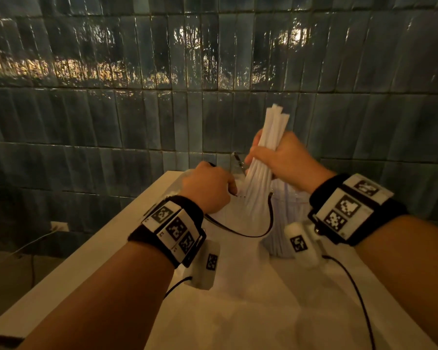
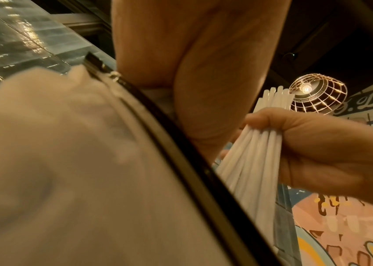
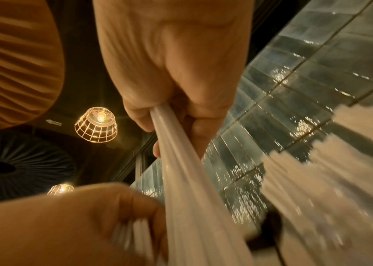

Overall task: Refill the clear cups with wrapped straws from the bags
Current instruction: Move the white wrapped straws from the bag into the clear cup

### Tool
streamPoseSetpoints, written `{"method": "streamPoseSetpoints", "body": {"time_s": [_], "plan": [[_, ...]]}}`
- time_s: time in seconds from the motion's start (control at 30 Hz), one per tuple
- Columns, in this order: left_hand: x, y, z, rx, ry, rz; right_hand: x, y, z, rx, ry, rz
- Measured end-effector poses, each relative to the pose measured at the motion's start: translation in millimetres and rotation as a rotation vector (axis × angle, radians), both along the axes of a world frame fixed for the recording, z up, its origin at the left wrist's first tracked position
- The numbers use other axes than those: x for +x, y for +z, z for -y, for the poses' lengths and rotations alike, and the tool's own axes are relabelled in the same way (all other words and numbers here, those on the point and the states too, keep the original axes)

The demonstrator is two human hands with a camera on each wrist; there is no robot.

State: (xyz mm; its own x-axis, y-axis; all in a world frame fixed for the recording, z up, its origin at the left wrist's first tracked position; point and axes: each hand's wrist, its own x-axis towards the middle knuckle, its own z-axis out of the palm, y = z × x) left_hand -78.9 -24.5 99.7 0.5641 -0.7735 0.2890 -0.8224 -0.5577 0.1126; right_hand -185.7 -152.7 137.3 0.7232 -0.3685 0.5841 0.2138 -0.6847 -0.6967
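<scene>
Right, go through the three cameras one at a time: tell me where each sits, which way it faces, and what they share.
Head: worn on the head, looks forward and down at the blue tiled wall; both forearms, left hand, right hand.
Left wrist: faces up along the left hand past the black-rimmed bag.
Right wrist: faces up along the right hand to a wire cage lamp.
Shared: all show the bundle of white wrapped straws in the right hand.

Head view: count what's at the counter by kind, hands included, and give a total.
hands: 2 (left hand, right hand)
wrapped straw bundle, gripped by the right hand: 1
black-rimmed bag, held at its rim by the left hand: 1
straw-filled clear container: 1
total: 5
</scene>
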Motion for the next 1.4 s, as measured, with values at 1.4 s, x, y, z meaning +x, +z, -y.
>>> {"method": "streamPoseSetpoints", "body": {"time_s": [1.4], "plan": [[2.7,-3.8,4.9,-0.065,-0.060,-0.017,4.0,-37.4,66.5,0.051,-0.198,-0.039]]}}
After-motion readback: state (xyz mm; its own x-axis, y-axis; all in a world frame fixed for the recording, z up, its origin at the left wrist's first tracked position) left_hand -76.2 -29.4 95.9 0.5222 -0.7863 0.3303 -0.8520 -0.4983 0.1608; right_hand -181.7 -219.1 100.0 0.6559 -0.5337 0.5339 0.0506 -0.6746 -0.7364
